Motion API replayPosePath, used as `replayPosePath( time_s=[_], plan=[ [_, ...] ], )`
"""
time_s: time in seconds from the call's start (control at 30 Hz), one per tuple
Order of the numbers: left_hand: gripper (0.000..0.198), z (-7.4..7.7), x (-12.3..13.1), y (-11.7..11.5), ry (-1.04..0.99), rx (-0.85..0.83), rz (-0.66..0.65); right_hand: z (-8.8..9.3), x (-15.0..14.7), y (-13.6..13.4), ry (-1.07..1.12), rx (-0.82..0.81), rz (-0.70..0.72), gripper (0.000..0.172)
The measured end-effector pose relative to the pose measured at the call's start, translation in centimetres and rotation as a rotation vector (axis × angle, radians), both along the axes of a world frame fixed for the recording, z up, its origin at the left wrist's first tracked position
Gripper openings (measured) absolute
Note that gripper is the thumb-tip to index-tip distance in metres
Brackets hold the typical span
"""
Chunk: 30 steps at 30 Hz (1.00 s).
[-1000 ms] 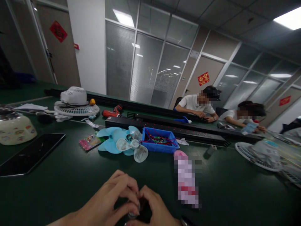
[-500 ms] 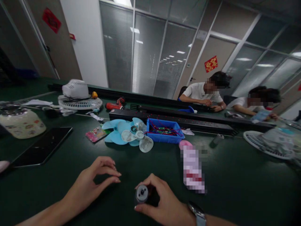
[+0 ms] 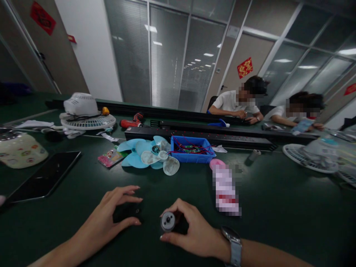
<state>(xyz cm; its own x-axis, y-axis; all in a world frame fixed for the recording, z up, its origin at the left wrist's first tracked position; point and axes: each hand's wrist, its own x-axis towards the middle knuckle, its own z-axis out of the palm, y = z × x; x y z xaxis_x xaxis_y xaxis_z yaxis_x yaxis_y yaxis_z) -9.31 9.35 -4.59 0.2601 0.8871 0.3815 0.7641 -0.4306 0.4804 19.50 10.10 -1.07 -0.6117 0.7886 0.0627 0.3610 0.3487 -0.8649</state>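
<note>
My right hand [image 3: 191, 230], with a watch on its wrist, grips a small cylindrical motor [image 3: 168, 221] between thumb and fingers. The motor stands end up, showing a round grey face with a dark centre and small holes. To its left, my left hand [image 3: 119, 207] rests low over the table with thumb and fingers apart. Between those fingertips lies a tiny ring-like piece [image 3: 137, 211], too small to name. Beyond both hands sit pale blue fan blades [image 3: 136, 159] and a blue bin [image 3: 194, 157] with red wires and green circuit boards in it.
A pink, blurred-out item [image 3: 226, 193] lies right of my right hand. Farther off are another metal cylinder [image 3: 253, 157], a red power drill [image 3: 132, 121], a white fan body [image 3: 80, 105] and long black rails [image 3: 200, 135]. A tablet [image 3: 46, 176] lies left. Two people sit across the table.
My left thumb and fingers have spread apart, and the tiny piece now shows on the table between them. My right hand keeps its grip on the motor. The view has shifted slightly.
</note>
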Motion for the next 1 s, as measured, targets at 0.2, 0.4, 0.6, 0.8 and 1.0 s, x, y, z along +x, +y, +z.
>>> replayPosePath(
  time_s=[0.2,0.4,0.6,0.8,1.0],
  plan=[
    [0.056,0.5,0.4,0.1,-0.048,-0.036,-0.02,-0.2,0.1,0.0,0.021,0.006,0.01,0.04],
    [0.047,5.1,4.2,-0.2,-0.206,0.016,-0.136,-0.4,0.1,0.2,0.047,0.03,0.028,0.04],
    [0.038,6.6,8.2,-0.4,-0.176,0.176,-0.282,-0.7,0.1,0.2,0.083,0.077,0.028,0.04],
    [0.024,6.3,8.3,-0.7,-0.139,0.173,-0.259,-0.7,0.2,0.3,0.077,0.069,0.056,0.038],
    [0.037,6.5,8.2,-0.7,-0.158,-0.011,-0.233,-0.6,0.2,0.3,0.061,0.093,0.057,0.04]
  ],
)
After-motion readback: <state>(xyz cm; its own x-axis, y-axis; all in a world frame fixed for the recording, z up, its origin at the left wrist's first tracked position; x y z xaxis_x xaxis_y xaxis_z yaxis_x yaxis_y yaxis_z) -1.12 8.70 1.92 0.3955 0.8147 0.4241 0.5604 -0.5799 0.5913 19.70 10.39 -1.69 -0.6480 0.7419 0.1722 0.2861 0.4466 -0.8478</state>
